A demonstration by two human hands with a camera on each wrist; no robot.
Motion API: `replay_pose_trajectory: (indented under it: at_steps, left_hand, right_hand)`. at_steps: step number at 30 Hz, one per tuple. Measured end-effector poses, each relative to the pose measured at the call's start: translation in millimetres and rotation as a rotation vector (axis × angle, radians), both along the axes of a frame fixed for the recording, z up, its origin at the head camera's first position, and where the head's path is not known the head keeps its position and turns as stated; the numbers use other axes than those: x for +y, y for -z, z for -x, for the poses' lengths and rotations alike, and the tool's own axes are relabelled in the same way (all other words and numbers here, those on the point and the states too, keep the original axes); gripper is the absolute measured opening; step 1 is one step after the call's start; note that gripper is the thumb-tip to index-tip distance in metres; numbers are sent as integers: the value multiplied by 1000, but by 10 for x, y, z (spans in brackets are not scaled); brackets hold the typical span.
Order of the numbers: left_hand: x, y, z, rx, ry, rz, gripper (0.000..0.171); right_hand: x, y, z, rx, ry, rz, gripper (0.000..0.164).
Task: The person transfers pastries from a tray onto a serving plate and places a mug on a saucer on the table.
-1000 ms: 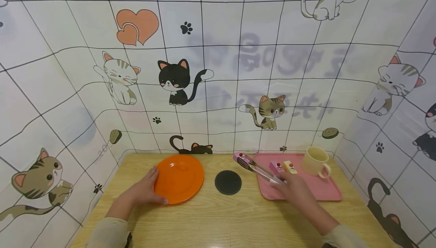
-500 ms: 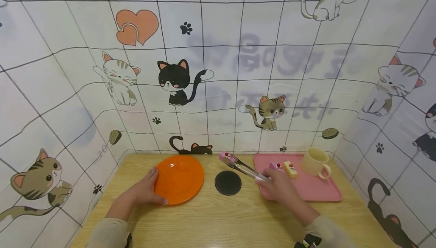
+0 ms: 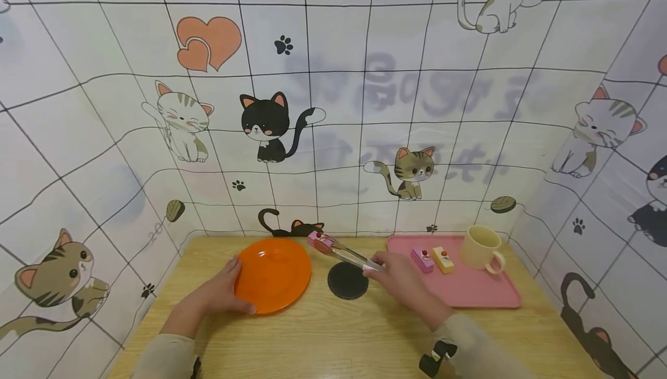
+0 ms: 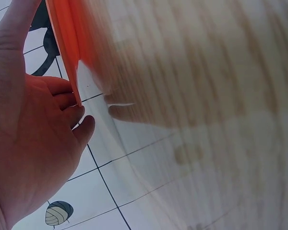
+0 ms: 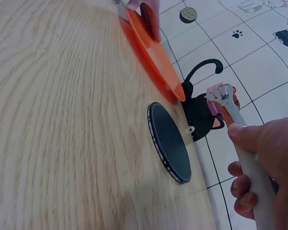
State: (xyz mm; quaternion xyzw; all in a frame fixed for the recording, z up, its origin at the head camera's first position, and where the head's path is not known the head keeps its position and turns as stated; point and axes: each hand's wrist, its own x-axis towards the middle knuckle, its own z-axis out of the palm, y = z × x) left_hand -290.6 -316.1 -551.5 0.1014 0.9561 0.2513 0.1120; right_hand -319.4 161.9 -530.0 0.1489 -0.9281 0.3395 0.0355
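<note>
"Where does the head camera look from?"
"Above the near side of the worktop (image 3: pixel 312 344), facing forward and down, far enough back to take in the pink tray (image 3: pixel 482 286) and much of the cat-printed wall (image 3: pixel 339 98)."
"And the left wrist's?"
"Very close to the left hand (image 4: pixel 33 139), rolled sideways, low, catching only part of the orange plate (image 4: pixel 65 24)."
"The right wrist's?"
"Close by the right hand (image 5: pixel 283 153), also rolled, facing along the tongs (image 5: pixel 254 177) toward the wall."
"What overlaps?"
"All three share plate, worktop and wall; head and right wrist share the black coaster (image 5: pixel 170 143)."
</note>
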Motion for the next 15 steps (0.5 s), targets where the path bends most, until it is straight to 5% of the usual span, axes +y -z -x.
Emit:
replay_pose_trajectory:
  at_steps: [15]
  left_hand:
    - [18, -27, -3, -11, -4, 4, 143]
  right_hand:
    - [-436, 5, 98, 14, -112, -6, 17]
